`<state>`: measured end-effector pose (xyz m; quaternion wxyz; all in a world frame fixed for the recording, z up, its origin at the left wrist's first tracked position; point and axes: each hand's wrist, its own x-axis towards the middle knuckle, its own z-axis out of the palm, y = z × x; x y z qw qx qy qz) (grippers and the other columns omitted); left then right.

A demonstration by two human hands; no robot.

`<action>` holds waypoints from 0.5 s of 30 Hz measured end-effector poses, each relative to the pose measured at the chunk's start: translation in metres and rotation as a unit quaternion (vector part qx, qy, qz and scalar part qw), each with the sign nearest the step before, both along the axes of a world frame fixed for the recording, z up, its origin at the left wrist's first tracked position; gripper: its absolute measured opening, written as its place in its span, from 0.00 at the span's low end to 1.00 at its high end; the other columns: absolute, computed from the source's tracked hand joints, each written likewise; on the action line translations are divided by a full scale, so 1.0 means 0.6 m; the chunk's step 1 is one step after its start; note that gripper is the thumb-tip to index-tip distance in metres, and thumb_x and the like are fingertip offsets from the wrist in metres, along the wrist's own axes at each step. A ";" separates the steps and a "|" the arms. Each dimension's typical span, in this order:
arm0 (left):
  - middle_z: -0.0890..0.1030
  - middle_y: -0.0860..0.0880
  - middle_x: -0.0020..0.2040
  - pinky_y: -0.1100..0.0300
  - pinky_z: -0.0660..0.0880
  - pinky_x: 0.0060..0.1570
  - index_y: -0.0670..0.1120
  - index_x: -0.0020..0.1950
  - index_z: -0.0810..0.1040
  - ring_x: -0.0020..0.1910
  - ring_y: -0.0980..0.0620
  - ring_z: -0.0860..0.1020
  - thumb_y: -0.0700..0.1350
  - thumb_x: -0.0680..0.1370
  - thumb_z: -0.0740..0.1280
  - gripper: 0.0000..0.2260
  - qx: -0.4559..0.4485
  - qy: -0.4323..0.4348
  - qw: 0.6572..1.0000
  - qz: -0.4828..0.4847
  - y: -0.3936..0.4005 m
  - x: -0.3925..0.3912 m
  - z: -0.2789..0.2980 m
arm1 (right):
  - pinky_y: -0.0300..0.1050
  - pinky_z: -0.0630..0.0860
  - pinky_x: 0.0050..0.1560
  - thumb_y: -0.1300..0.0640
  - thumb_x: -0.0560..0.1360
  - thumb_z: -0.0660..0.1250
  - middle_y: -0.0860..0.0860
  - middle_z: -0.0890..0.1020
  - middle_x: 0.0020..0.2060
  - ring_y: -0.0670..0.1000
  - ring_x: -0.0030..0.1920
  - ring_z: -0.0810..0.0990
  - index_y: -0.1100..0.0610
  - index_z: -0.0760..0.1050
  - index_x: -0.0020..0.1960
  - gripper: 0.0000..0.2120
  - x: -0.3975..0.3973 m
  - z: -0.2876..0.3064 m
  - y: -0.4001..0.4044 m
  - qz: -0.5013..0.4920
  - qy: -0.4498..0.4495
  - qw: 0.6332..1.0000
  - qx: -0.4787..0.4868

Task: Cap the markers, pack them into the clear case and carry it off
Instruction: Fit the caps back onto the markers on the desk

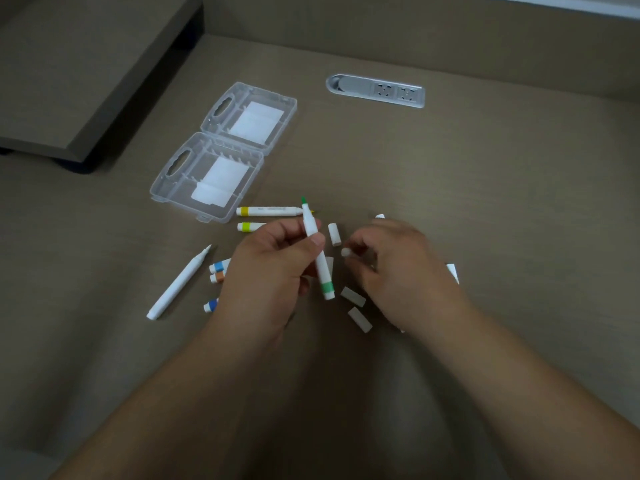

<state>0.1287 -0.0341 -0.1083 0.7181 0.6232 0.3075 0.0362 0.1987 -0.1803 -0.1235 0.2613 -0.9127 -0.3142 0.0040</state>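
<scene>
My left hand (268,268) grips an uncapped green marker (317,251), tip pointing up and away. My right hand (394,268) pinches a white cap (346,252) just right of the marker. The clear case (221,150) lies open flat at the upper left, both halves holding nothing. Several uncapped markers lie on the table: a yellow one (268,211), a lime one (249,226), a plain white one (178,284), and blue and orange ones (219,271) partly hidden under my left hand. Loose white caps (334,234) lie around my hands.
A recessed socket strip (375,91) sits in the brown table (485,188) at the back. A raised shelf (79,74) stands at the far left, close behind the case. More caps (359,319) lie near my right wrist.
</scene>
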 end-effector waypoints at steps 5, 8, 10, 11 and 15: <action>0.82 0.51 0.35 0.57 0.70 0.33 0.49 0.53 0.84 0.32 0.55 0.76 0.41 0.78 0.69 0.07 0.009 0.002 1.000 -0.003 -0.003 -0.006 -0.005 | 0.43 0.64 0.44 0.54 0.76 0.67 0.52 0.76 0.42 0.54 0.47 0.74 0.56 0.82 0.48 0.08 0.004 -0.032 0.014 0.030 -0.028 0.994 -0.097; 0.82 0.53 0.34 0.58 0.70 0.33 0.48 0.52 0.84 0.32 0.56 0.76 0.41 0.78 0.69 0.06 0.002 0.002 1.000 -0.003 0.001 -0.010 -0.006 | 0.46 0.73 0.46 0.53 0.74 0.70 0.53 0.79 0.43 0.54 0.45 0.77 0.57 0.82 0.48 0.08 0.015 -0.018 0.003 -0.056 -0.021 0.998 -0.031; 0.82 0.54 0.34 0.57 0.70 0.35 0.49 0.52 0.84 0.32 0.57 0.76 0.41 0.78 0.69 0.06 0.002 0.006 1.000 -0.005 0.003 -0.013 -0.006 | 0.48 0.76 0.47 0.55 0.74 0.71 0.53 0.81 0.44 0.54 0.45 0.79 0.56 0.83 0.49 0.07 0.040 -0.005 -0.014 -0.162 -0.015 0.986 0.024; 0.82 0.54 0.34 0.57 0.70 0.35 0.49 0.52 0.84 0.32 0.58 0.76 0.41 0.78 0.69 0.06 0.004 0.007 1.000 -0.005 0.004 -0.014 -0.007 | 0.48 0.77 0.48 0.54 0.73 0.71 0.53 0.81 0.44 0.54 0.46 0.80 0.55 0.82 0.50 0.08 0.054 -0.003 -0.020 -0.200 0.002 0.980 0.018; 0.82 0.53 0.34 0.56 0.70 0.35 0.49 0.51 0.84 0.32 0.56 0.77 0.41 0.77 0.70 0.06 0.005 0.008 1.000 -0.002 0.000 -0.014 -0.005 | 0.45 0.76 0.49 0.50 0.74 0.71 0.51 0.82 0.49 0.54 0.52 0.79 0.51 0.79 0.58 0.14 0.081 -0.009 -0.014 -0.212 0.106 0.970 -0.059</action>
